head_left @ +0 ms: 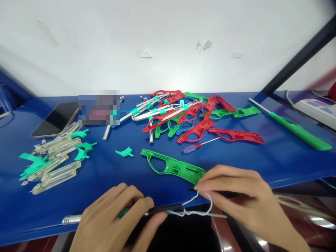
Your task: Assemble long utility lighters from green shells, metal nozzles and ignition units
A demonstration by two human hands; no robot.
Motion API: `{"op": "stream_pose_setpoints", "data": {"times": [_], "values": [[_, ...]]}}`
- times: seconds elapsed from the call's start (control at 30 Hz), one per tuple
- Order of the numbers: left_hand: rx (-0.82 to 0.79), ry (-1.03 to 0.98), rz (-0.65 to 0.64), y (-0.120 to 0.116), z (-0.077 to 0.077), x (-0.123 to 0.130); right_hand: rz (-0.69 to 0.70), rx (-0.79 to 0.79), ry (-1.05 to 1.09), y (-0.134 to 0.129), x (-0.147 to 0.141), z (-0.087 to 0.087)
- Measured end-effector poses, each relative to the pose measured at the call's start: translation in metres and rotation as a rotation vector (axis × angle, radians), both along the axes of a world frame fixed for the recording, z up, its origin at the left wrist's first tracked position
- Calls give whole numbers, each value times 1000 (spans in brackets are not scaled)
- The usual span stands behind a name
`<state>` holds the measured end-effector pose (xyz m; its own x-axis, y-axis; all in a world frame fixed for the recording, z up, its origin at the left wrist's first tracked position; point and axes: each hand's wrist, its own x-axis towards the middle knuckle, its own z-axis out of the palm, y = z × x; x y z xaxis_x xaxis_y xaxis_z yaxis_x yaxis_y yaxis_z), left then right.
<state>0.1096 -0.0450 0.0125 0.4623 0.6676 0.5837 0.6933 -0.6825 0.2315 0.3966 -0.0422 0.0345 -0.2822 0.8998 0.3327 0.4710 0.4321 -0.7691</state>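
My left hand point(112, 217) is closed around a lighter's metal tube point(72, 219) at the table's front edge. Out of its fingers, to the right, comes a slim black part point(168, 209) with white wire point(195, 212) looping from it. My right hand point(241, 199) pinches the wire's end by a small black piece point(192, 188); the fingertips partly hide it. Just behind that hand lies a green handle half-shell point(181, 168), inner side up, its right end close to the fingertips. A loose teal trigger point(125, 152) rests left of the shell.
Red half-shells point(236, 135) and wired metal tubes point(147, 114) are heaped at the back. Clear fuel tanks point(55, 180) and teal triggers lie left, near a phone point(56, 119). A purple-handled screwdriver point(191, 148) lies mid-table. One assembled green lighter point(299, 129) is at right.
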Motion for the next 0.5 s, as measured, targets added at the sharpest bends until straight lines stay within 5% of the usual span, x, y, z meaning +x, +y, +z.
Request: {"op": "stream_pose_setpoints", "data": {"times": [0.27,0.5], "values": [[-15,-25,-7,2,5,3,-16,5,-11,0,-1,-1],[23,16,-10,-9,-15,-14,-15,13,-22,0,-1,-1]]}}
